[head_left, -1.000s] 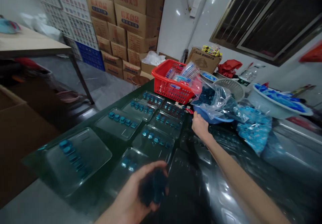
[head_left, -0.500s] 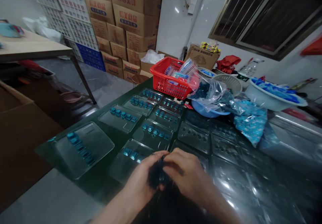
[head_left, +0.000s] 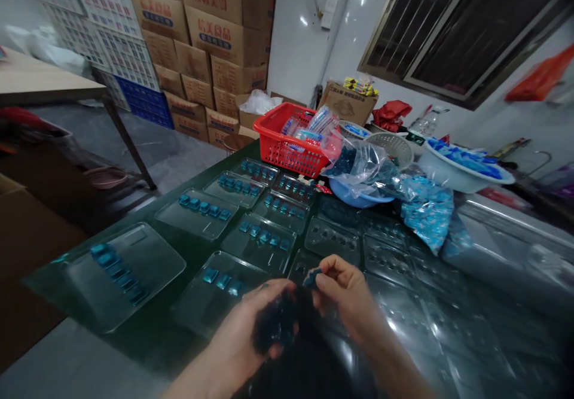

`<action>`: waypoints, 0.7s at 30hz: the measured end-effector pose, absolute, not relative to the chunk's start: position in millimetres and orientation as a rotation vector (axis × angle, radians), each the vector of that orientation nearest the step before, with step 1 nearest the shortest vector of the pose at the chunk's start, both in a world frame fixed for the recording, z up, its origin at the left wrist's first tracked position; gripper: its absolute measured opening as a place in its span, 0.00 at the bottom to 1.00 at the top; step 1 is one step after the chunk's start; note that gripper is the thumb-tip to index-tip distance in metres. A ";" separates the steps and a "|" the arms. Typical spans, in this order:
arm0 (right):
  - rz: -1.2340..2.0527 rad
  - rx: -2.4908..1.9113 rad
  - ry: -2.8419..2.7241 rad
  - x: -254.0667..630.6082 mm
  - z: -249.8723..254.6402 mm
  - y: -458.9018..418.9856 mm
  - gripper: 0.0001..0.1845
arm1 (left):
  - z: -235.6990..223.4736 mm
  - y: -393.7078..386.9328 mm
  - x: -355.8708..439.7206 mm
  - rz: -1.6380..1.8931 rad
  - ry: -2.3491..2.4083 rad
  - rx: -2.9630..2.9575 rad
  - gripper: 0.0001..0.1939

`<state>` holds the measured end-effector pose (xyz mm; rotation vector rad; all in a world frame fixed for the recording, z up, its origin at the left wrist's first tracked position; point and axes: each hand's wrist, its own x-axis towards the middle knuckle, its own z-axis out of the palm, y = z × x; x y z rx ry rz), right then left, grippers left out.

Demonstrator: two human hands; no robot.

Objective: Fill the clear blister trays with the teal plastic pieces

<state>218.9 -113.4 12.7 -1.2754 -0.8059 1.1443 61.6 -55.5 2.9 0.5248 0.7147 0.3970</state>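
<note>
My left hand (head_left: 244, 321) is cupped around a handful of dark teal pieces (head_left: 275, 324), blurred so that single ones hardly show. Just to its right, my right hand (head_left: 345, 288) pinches one small dark teal piece (head_left: 312, 277) between thumb and fingertips, apart from the left hand. Under and beyond the hands lie clear plastic trays on a dark green table. The nearest tray (head_left: 197, 294) has teal square pieces (head_left: 223, 280) in a row, its right end hidden by my left hand. Another tray (head_left: 156, 255) at the left holds a row of similar pieces (head_left: 120, 272).
Behind the trays stand a red basket (head_left: 291, 151) of packets and a blue basin (head_left: 354, 194) under a clear plastic bag. A bag of light blue pieces (head_left: 426, 210) and a pale basin (head_left: 461, 171) sit further right. Bare-looking clear trays (head_left: 390, 258) cover the table's right side.
My right hand came back from beside the blue basin to the left hand, then drew slightly away with a small teal piece in its fingertips. The left hand kept its handful.
</note>
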 end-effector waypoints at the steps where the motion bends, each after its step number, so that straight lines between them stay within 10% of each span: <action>1: 1.144 -1.272 -0.786 218.7 11.5 -113.8 0.08 | 5.6 -55.7 62.5 0.411 0.707 0.550 0.13; 21: 0.910 -1.556 -0.947 195.8 11.2 -127.9 0.09 | 5.9 -75.4 61.6 0.395 0.677 0.591 0.11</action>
